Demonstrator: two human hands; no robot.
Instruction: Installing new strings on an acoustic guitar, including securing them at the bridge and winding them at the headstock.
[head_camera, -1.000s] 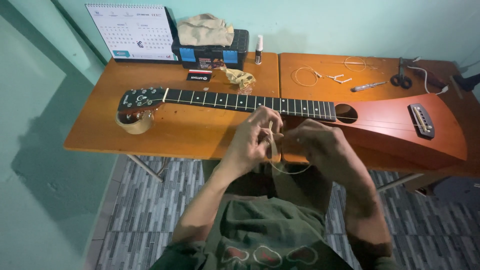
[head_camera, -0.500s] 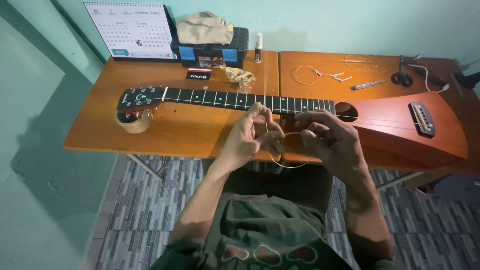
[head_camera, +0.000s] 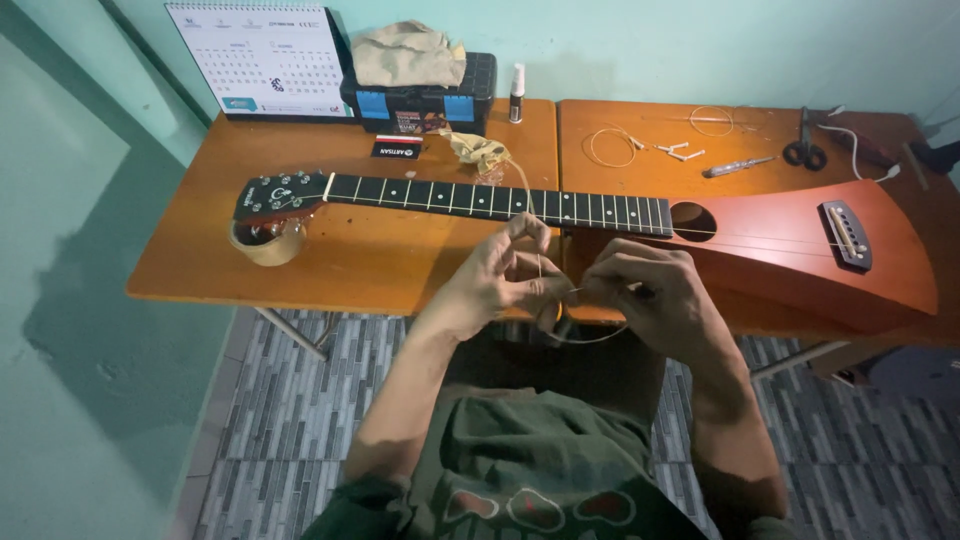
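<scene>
A reddish wedge-shaped travel guitar (head_camera: 800, 250) lies across two orange tables, its black neck (head_camera: 490, 200) pointing left and its headstock (head_camera: 275, 195) resting on a roll of tape (head_camera: 265, 243). Both hands hover at the table's front edge, just below the neck. My left hand (head_camera: 505, 280) pinches a thin coiled guitar string (head_camera: 590, 335) between thumb and fingers. My right hand (head_camera: 650, 295) grips the same string close beside it. The coil loops down under both hands.
At the back stand a desk calendar (head_camera: 265, 60), a black and blue toolbox (head_camera: 420, 95) with a cloth on top, and a small bottle (head_camera: 516, 92). Loose string coils (head_camera: 610, 145), white bridge pins (head_camera: 678, 152), a screwdriver (head_camera: 738, 167) and scissors (head_camera: 805, 150) lie back right. Tiled floor below.
Both hands have shifted slightly while working the coiled string between them. The guitar and the table items stay put.
</scene>
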